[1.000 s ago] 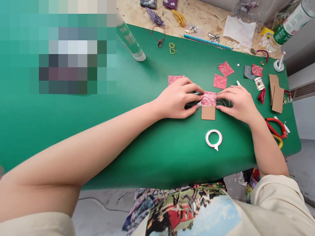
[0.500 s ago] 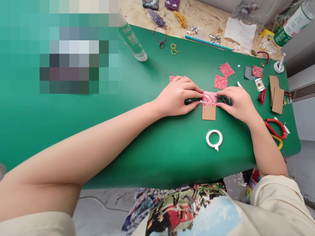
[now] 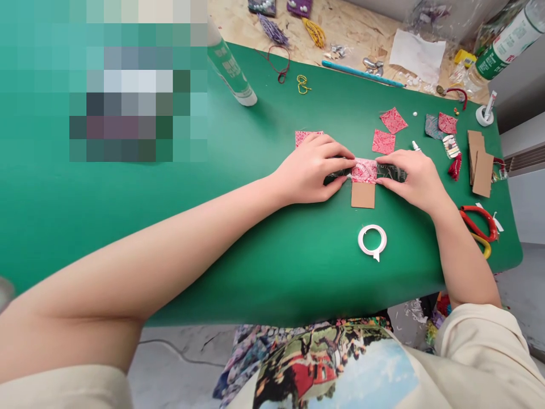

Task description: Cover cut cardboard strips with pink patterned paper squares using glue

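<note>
Two hands hold a clear ruler over a small red cloth

The left hand (image 3: pixel 317 165) and the right hand (image 3: pixel 411 173) are apart, one at each end of a clear ruler (image 3: pixel 394 172). Both are half curled. On each hand, the fingers touch the ruler's far edge and the thumb is at its near edge. How hard they press, I cannot tell. A red patterned cloth (image 3: pixel 364 170) lies right between the fingertips and shows through the ruler. A tan card square (image 3: pixel 363 196) sticks out from it, toward the person.

Nearer than the hands, a white tape roll (image 3: pixel 361 241) lies flat. Past it, the green table top (image 3: pixel 255 255) runs to its near edge. To the left of the left hand, the green spreads out wide. A red cloth piece (image 3: pixel 307 137) pokes out just behind that hand. Beyond the right hand are a red cloth square (image 3: pixel 384 142) and a white nozzle (image 3: pixel 416 146), close by. To its right are brown card strips (image 3: pixel 482 176) and a red loop handle (image 3: pixel 491 227), near the table's right edge.
</note>
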A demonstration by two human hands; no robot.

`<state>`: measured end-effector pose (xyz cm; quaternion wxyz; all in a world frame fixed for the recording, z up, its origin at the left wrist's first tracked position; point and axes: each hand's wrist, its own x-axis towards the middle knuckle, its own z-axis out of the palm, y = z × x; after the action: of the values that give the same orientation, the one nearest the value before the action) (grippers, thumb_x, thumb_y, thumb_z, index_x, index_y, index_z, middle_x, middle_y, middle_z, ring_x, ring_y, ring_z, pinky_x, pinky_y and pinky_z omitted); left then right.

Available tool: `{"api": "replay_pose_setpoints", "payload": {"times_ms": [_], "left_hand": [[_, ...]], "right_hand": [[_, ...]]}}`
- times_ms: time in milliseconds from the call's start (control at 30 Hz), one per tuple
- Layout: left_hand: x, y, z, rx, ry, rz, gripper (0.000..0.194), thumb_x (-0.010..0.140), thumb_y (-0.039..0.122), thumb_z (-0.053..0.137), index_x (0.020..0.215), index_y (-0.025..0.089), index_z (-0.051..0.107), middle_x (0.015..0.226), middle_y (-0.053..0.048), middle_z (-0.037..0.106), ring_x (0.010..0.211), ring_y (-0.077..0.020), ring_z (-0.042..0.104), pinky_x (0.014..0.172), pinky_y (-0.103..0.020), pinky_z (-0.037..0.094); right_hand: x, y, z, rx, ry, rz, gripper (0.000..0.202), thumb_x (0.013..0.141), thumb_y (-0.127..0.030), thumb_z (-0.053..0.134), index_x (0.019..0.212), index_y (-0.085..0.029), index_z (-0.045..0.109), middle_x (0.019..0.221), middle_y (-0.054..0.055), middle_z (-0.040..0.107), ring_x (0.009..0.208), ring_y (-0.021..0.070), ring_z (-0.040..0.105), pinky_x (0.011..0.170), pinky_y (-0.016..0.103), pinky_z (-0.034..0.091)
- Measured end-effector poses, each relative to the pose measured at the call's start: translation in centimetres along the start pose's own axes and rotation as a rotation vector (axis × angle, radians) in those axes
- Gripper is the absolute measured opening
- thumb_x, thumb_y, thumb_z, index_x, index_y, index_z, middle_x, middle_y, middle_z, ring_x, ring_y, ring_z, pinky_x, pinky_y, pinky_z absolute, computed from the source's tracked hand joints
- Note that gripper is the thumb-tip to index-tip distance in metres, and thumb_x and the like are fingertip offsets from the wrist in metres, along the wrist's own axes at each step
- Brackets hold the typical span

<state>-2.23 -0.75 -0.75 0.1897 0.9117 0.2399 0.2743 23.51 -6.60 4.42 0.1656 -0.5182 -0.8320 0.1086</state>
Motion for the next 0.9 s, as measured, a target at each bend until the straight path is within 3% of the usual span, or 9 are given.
{"api": "replay_pose_setpoints", "payload": {"times_ms": [233, 567, 667, 900], "left_hand": [[0.04, 0.2, -0.37, 0.009, -0.026, -0.024, 0.037, 0.088, 0.031, 0.057, 0.118, 0.02, 0.076, 0.117, -0.014, 0.076, 0.104, -0.0322, 0.064, 0.096, -0.054, 0.045], [0.22, 0.18, -0.65, 0.08, -0.023, 0.004, 0.039, 0.092, 0.039, 0.052, 0.114, 0.022, 0.078, 0.096, -0.011, 0.076, 0.097, -0.0294, 0.062, 0.09, -0.049, 0.042], [0.36, 0.16, -0.76, 0.092, -0.047, 0.009, 0.038, 0.09, 0.039, 0.054, 0.117, 0.024, 0.078, 0.09, -0.01, 0.075, 0.098, -0.0296, 0.062, 0.091, -0.05, 0.042], [0.25, 0.05, -0.59, 0.106, -0.04, 0.038, 0.035, 0.09, 0.037, 0.055, 0.112, 0.023, 0.077, 0.096, -0.011, 0.076, 0.097, -0.0296, 0.061, 0.091, -0.05, 0.043]], "right_hand": [[-0.16, -0.13, -0.06, -0.012, 0.005, -0.003, 0.029, 0.09, -0.04, 0.07, 0.113, -0.024, 0.075, 0.113, 0.009, 0.079, 0.109, 0.0307, 0.072, 0.097, 0.045, 0.051], [-0.24, -0.1, -0.33, 0.075, -0.004, -0.043, 0.04, 0.085, -0.031, 0.075, 0.125, -0.022, 0.073, 0.12, 0.009, 0.079, 0.11, 0.0293, 0.073, 0.096, 0.044, 0.056], [-0.12, 0.06, -0.3, 0.076, -0.01, -0.035, 0.04, 0.085, -0.03, 0.077, 0.123, -0.021, 0.074, 0.112, 0.009, 0.081, 0.103, 0.0291, 0.076, 0.093, 0.044, 0.057], [-0.13, -0.2, -0.33, 0.039, -0.034, -0.011, 0.035, 0.086, -0.033, 0.076, 0.119, -0.022, 0.075, 0.111, 0.009, 0.08, 0.101, 0.03, 0.075, 0.09, 0.044, 0.056]]}}
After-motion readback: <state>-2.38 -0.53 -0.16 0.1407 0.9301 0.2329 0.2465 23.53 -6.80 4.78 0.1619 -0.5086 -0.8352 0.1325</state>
